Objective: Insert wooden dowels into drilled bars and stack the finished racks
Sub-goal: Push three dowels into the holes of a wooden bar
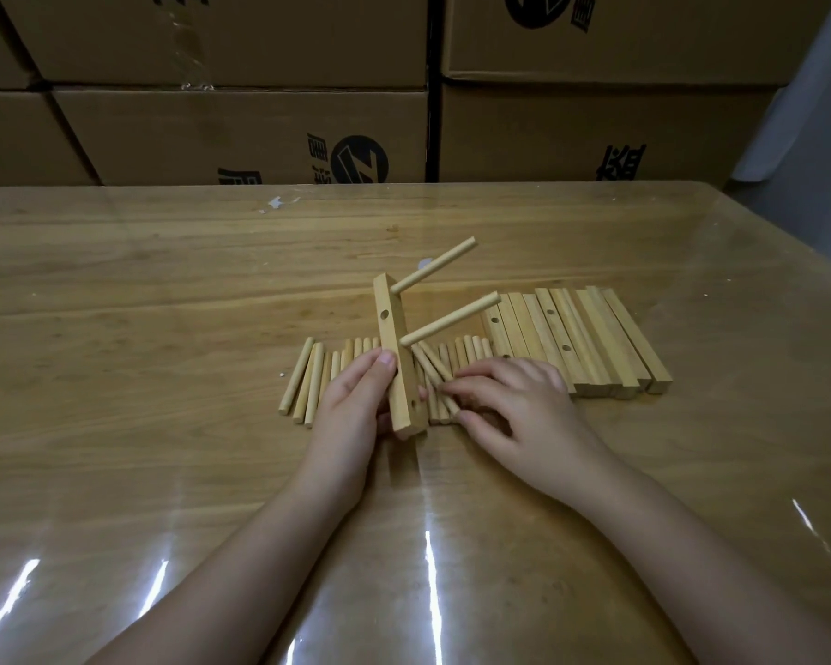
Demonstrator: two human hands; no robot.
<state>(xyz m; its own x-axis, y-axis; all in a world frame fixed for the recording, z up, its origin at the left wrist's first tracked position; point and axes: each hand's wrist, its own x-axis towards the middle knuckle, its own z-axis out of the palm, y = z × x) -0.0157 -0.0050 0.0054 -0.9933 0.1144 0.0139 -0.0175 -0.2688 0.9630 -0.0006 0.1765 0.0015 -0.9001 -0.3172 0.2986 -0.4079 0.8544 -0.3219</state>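
Note:
My left hand (351, 400) grips a drilled wooden bar (395, 348) and holds it upright on its near end. Two dowels stick out of the bar toward the far right, an upper dowel (435, 264) and a lower dowel (452, 318). An empty hole shows between them, and another near the bar's bottom. My right hand (509, 405) rests on the row of loose dowels (308, 383) lying on the table, its fingertips pinching one slanted dowel (433, 371) beside the bar.
A row of several drilled bars (591, 338) lies side by side to the right of the dowels. The wooden table (164, 304) has a glossy clear cover. Stacked cardboard boxes (241, 132) form a wall behind the table's far edge.

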